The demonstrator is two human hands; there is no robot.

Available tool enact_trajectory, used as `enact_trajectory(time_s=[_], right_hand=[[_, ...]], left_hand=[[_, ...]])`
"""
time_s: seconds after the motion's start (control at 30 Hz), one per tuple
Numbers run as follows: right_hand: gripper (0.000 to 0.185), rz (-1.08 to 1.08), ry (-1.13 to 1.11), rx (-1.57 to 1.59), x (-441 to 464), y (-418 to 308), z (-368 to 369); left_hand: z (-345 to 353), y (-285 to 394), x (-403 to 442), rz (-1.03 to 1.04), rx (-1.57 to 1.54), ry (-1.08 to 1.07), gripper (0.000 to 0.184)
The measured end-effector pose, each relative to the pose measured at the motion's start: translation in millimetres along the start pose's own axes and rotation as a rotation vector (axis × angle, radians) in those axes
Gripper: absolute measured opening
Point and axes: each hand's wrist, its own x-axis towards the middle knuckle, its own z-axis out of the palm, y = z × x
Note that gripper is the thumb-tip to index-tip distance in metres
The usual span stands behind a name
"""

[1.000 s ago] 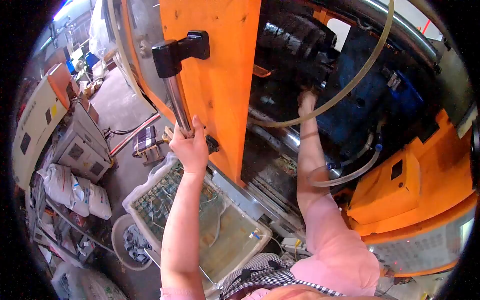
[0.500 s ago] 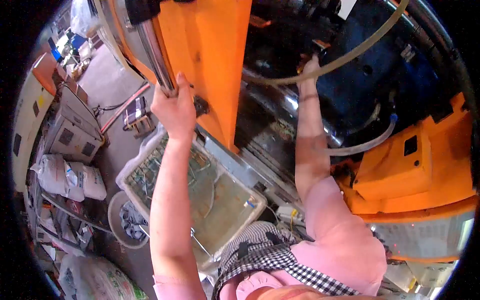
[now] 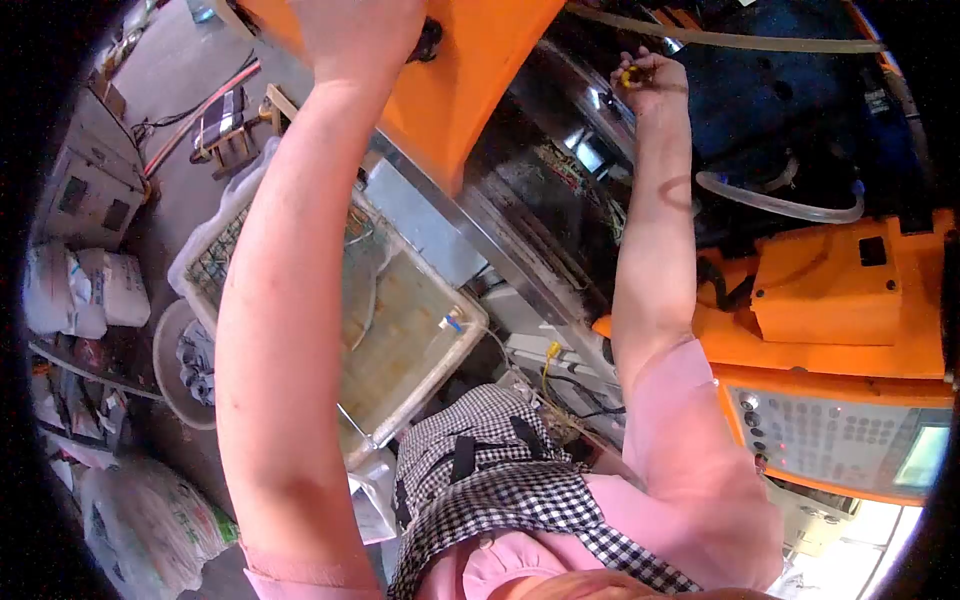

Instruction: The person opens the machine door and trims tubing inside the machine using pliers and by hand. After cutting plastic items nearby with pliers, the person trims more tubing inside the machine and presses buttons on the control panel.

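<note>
My left hand [image 3: 362, 35] is at the top edge of the head view, against the orange machine door [image 3: 470, 70]. Its fingers are cut off by the frame, so its grip is hidden. Inside the dark machine opening, my right hand [image 3: 657, 88] is closed with curled fingers around a small yellow and brown piece [image 3: 632, 76], whose kind I cannot make out. A beige hose [image 3: 740, 42] runs above that hand. Below and right of it, a clear hose [image 3: 790, 208] loops.
A large tub [image 3: 465, 335] of cloudy water stands below the door. Left of it are a basin [image 3: 180, 385] with grey pieces and white sacks [image 3: 115, 285]. A control panel [image 3: 830, 425] with buttons sits at lower right, under an orange housing [image 3: 830, 285].
The view has shifted, and my left hand, earlier wrapped around a metal door handle, is now partly out of frame. My right hand has drawn back from deeper in the machine and turned, showing its curled fingers.
</note>
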Motion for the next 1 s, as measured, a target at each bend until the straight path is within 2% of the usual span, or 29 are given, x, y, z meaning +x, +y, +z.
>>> enact_trajectory(time_s=[0.03, 0.1, 0.13, 0.2, 0.27, 0.3, 0.4, 0.47, 0.57, 0.63, 0.67, 0.7, 0.77, 0.83, 1.0], right_hand=[[0.023, -0.001, 0.001, -0.011, 5.6, -1.4, -5.6], [0.042, 0.018, -0.157, -0.138, 19.6, -1.5, -15.8], [0.046, -0.054, -0.148, -0.206, 13.0, -0.1, -11.9], [0.042, -0.092, -0.088, -0.162, 17.2, 0.5, -5.7], [0.031, -0.112, -0.028, -0.130, 35.3, -2.6, -10.0], [0.031, -0.117, -0.018, -0.133, 46.7, -6.3, -12.6], [0.027, -0.135, 0.063, -0.109, 70.1, -14.4, -18.4], [0.027, -0.141, 0.063, -0.086, 80.9, -19.3, -14.5], [0.027, -0.140, 0.070, -0.062, 99.1, -24.9, -8.1], [0.027, -0.141, 0.078, -0.053, 105.6, -27.7, -4.5], [0.027, -0.141, 0.079, -0.051, 109.2, -29.1, -2.6], [0.026, -0.140, 0.082, -0.049, 112.3, -29.9, -1.5], [0.026, -0.140, 0.083, -0.045, 119.0, -33.1, 1.3], [0.026, -0.142, 0.086, -0.043, 121.0, -36.0, 3.5], [0.026, -0.154, 0.091, -0.029, 129.1, -37.1, 5.9]], left_hand=[[-0.8, 2.9, -1.1, -0.009, -0.004, 0.006, 0.015], [3.3, -1.5, -1.5, 0.202, 0.106, 0.096, 0.015], [8.7, -7.3, -1.5, 0.194, 0.107, 0.096, 0.015], [16.3, -17.0, 0.1, 0.316, 0.036, 0.176, 0.015], [14.9, -10.9, -2.5, 0.235, 0.017, 0.134, 0.014], [13.9, -6.2, -3.5, 0.168, 0.005, 0.093, 0.014], [16.5, -4.6, -6.0, 0.145, -0.043, 0.049, 0.017], [15.2, 0.7, -6.4, 0.148, -0.030, 0.041, 0.018], [18.8, 1.9, -6.1, 0.225, 0.094, 0.141, 0.020], [12.5, 0.1, -0.5, 0.088, -0.039, 0.073, 0.019], [12.7, 3.5, -3.1, 0.242, 0.086, 0.133, 0.017], [9.6, 5.7, -3.1, 0.247, 0.091, 0.140, 0.017], [4.9, 12.2, -1.0, 0.026, -0.106, 0.007, 0.014], [11.6, 8.5, -2.1, 0.131, 0.027, 0.149, 0.013], [7.6, -2.0, 1.5, 0.078, -0.038, 0.122, 0.014]])
